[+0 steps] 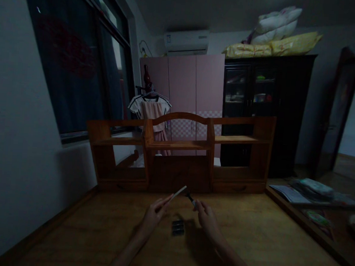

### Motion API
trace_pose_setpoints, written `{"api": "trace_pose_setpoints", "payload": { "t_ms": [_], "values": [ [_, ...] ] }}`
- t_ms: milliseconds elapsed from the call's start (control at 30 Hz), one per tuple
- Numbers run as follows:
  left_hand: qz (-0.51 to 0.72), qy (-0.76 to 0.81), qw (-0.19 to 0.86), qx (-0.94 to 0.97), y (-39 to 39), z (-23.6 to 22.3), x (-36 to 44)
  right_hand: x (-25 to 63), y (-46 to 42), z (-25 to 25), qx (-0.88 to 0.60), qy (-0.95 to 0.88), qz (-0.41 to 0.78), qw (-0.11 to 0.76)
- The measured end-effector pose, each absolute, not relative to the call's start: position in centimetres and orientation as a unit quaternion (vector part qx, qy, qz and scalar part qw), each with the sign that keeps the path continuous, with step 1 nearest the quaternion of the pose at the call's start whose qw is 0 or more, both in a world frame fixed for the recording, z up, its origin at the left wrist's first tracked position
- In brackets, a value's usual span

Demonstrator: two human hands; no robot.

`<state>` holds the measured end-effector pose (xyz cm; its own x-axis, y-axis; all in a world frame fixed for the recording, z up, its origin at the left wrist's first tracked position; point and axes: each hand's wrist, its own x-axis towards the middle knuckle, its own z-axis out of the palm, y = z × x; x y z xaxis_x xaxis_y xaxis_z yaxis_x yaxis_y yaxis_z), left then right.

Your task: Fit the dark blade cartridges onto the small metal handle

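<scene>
My left hand is closed on a thin, flat, pale strip, which tilts up to the right; its exact kind I cannot make out. In my right hand is a small razor with a dark head, its handle pinched between the fingers. The razor's head points up and left, close to the strip's end but apart from it. Below and between my hands, a small group of dark oblong pieces lies in a row on the wooden desktop. Dim light blurs their details.
A wooden shelf unit stands along the desk's far edge. A wall and window are on the left. To the right, beyond a raised wooden edge, lie papers and plastic packets. Wardrobes stand behind.
</scene>
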<state>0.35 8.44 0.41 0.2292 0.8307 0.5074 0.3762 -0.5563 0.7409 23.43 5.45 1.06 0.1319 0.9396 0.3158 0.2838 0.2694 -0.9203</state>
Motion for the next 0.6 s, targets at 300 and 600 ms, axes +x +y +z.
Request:
{"api": "trace_pose_setpoints", "payload": {
  "t_ms": [300,600],
  "values": [
    [0.464,0.412,0.244,0.745,8.26,0.67,0.48,23.38,5.81,0.69,-0.515,-0.584,0.306,0.548],
    [0.456,0.409,0.254,0.748,8.58,0.49,0.58,23.57,5.81,0.81,-0.518,-0.578,0.298,0.556]
  ]
}}
